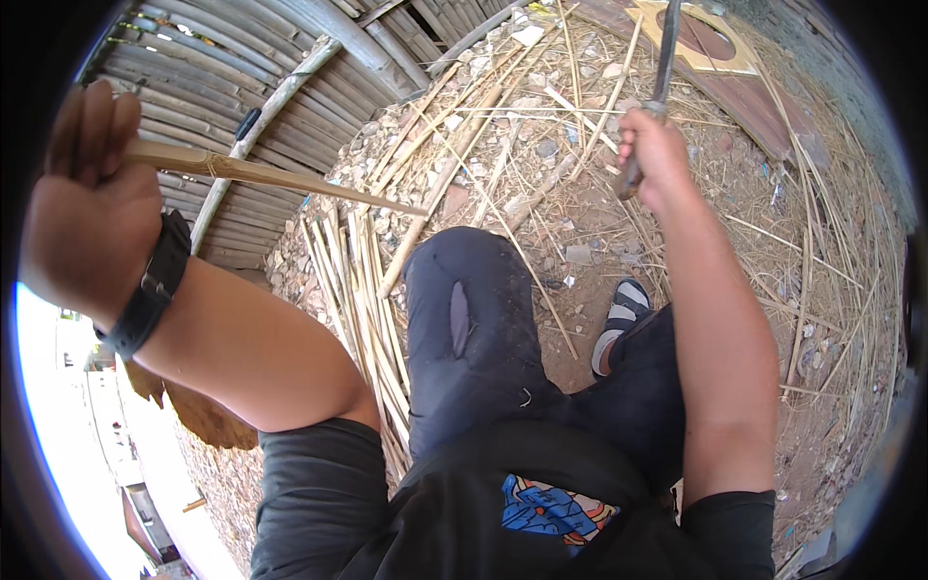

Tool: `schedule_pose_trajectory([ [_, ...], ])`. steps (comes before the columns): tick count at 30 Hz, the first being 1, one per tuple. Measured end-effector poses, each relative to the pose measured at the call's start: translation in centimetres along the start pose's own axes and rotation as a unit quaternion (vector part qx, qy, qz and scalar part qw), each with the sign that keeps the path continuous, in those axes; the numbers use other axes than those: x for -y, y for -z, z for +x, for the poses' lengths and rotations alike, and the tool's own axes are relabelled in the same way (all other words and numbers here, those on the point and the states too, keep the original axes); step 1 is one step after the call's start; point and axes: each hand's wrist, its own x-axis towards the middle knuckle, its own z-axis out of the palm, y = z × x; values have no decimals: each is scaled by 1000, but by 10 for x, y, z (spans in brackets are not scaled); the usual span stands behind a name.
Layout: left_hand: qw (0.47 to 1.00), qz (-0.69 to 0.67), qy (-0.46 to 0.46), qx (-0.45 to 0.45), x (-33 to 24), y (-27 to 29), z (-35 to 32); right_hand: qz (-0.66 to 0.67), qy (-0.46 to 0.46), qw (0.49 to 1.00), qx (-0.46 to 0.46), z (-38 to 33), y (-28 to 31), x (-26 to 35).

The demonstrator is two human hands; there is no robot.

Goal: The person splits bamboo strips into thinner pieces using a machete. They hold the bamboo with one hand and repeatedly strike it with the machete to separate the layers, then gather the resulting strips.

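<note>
My left hand [97, 217], with a black watch on its wrist, is raised at the far left and closed around one end of a split bamboo strip [271, 174]. The strip slants down to the right, and its thin tip reaches just above my bent knee. In my right hand [657, 159], at the upper right, is a long-bladed knife [667, 58], gripped by its handle with the dark blade pointing up and away. Blade and bamboo are well apart. A bundle of cut bamboo strips [362, 329] lies on the ground to the left of my leg.
A wall of bamboo slats [222, 97] rises at the upper left. Loose strips and shavings [551, 203] litter the stony ground. At the far right lie a brown board [749, 111] and a pale panel with a round hole [737, 66]. My sandalled foot [619, 319] rests below my right hand.
</note>
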Motion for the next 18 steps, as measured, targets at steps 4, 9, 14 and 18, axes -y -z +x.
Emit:
schedule_pose_trajectory([
  [4,967,168,123,-146,9,4,-28,-118,42,992,18,0,59,31],
  [9,898,261,299,-193,62,53,-89,-117,-3,990,-73,-1,117,6],
  [14,871,398,224,-179,114,128,-110,-76,-53,995,-49,8,119,1],
  [18,852,447,189,-198,129,120,-64,-122,-50,989,-67,10,133,5],
])
